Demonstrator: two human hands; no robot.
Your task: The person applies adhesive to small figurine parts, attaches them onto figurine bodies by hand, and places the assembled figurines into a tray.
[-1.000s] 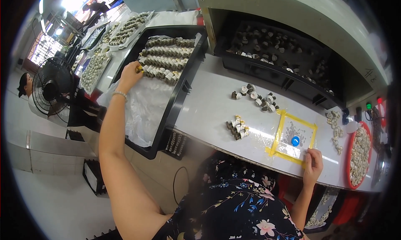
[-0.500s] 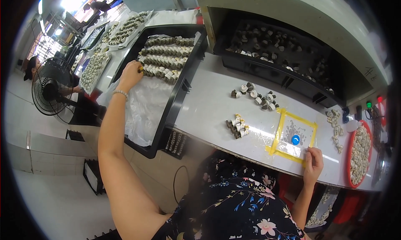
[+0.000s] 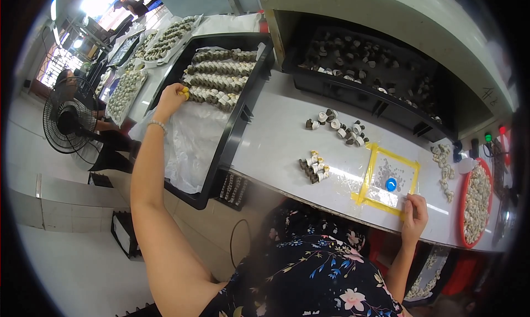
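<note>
My left hand point(image 3: 172, 100) reaches over a black tray point(image 3: 205, 195), its fingertips pinched together at the left end of a row of small white-and-dark parts point(image 3: 218, 81). Something yellow shows at those fingertips; whether it is a covering or a held piece I cannot tell. Down on the bench at the right, my right hand point(image 3: 415, 215) is curled with thumb and fingers together, by the lower right corner of a yellow-taped square point(image 3: 361, 193). What it pinches, if anything, is hidden. On the square lies a round blue cap point(image 3: 391, 184) among small grey specks.
Loose white-and-dark parts point(image 3: 339, 128) and a small lined-up group point(image 3: 314, 168) lie on the bench point(image 3: 270, 135). Behind them a black bin point(image 3: 359, 91) sits under a shelf. A red basket point(image 3: 462, 206) of pale pieces stands right. A fan point(image 3: 67, 118) and another person point(image 3: 63, 77) are at left.
My left hand has shifted slightly down and left at the row's end, and more yellow shows at its fingertips. My right hand stays in place. The person by the fan has moved.
</note>
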